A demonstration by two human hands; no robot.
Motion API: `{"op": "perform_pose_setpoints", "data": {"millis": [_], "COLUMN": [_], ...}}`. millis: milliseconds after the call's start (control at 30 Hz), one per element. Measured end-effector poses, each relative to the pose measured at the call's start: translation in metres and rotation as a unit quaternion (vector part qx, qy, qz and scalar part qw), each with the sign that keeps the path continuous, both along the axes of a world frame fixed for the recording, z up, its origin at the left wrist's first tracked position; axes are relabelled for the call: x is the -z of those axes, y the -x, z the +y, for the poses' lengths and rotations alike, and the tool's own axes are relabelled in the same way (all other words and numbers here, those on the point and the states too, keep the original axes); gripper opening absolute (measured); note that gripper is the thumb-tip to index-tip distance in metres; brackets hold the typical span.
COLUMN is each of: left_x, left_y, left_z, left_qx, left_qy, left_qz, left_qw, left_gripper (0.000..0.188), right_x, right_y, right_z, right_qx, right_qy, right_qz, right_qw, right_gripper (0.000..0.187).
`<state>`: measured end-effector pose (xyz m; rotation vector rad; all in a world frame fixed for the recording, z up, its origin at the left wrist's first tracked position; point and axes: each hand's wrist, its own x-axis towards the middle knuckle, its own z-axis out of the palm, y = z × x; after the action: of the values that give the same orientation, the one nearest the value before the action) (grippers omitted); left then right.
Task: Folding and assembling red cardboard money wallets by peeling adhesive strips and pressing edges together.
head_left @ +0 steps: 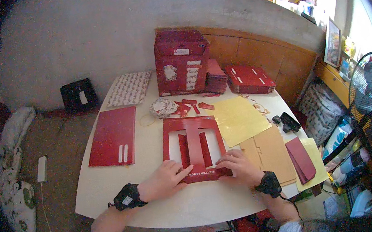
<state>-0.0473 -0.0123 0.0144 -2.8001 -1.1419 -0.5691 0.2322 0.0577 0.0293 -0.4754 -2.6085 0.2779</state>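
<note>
Flat in front of me lies a red printed cardboard box blank point(193, 135), with a window on each side of a central strip and pale lettering along its near edge. My left hand point(167, 179) grips its near left corner, fingers bent over the card. At the near right corner, my right hand point(239, 167) holds the same blank, its fingertips beside the right window. The undersides of both hands are hidden. Beyond the blank are a ball of crumpled patterned paper point(163, 108) and several torn red card scraps point(189, 106).
On the white table point(196, 210) are a red panel point(112, 135), a patterned sheet point(129, 88), a tall red carton point(179, 62), a stack of red cards point(250, 80), yellow paper point(238, 117), brown card point(269, 155) and a dark red folded card point(300, 160). A fan point(371, 92) stands right.
</note>
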Motion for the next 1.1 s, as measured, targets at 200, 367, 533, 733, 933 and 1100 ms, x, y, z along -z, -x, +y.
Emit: {"op": "perform_pose_setpoints", "data": {"millis": [200,367,533,733,933,1100], "left_x": [-0.015,-0.009,0.000,0.003,0.006,0.006], "left_y": [0.010,0.018,0.023,0.021,0.019,0.021], "left_z": [0.003,0.008,0.013,0.015,0.018,0.017], "left_qx": [0.028,0.034,0.035,0.036,0.042,0.035], "left_qy": [0.004,0.044,0.037,0.007,-0.017,-0.013], "left_qz": [-0.008,-0.055,-0.077,-0.089,-0.129,-0.147], "left_qw": [1.000,0.997,0.996,0.995,0.991,0.988], "left_gripper": [0.048,0.048,0.043,0.038,0.035,0.038], "right_x": [-0.003,0.001,0.010,0.013,0.010,0.008], "right_y": [-0.010,-0.009,-0.008,-0.009,-0.009,-0.007], "right_z": [0.000,-0.001,0.008,0.012,0.010,0.006], "right_qx": [0.044,0.052,0.039,0.026,0.033,0.039], "right_qy": [-0.010,-0.031,-0.041,-0.035,0.002,0.059], "right_qz": [-0.056,-0.065,-0.050,-0.013,-0.005,0.027], "right_qw": [0.997,0.996,0.997,0.999,0.999,0.997], "right_gripper": [0.036,0.036,0.033,0.034,0.033,0.031]}}
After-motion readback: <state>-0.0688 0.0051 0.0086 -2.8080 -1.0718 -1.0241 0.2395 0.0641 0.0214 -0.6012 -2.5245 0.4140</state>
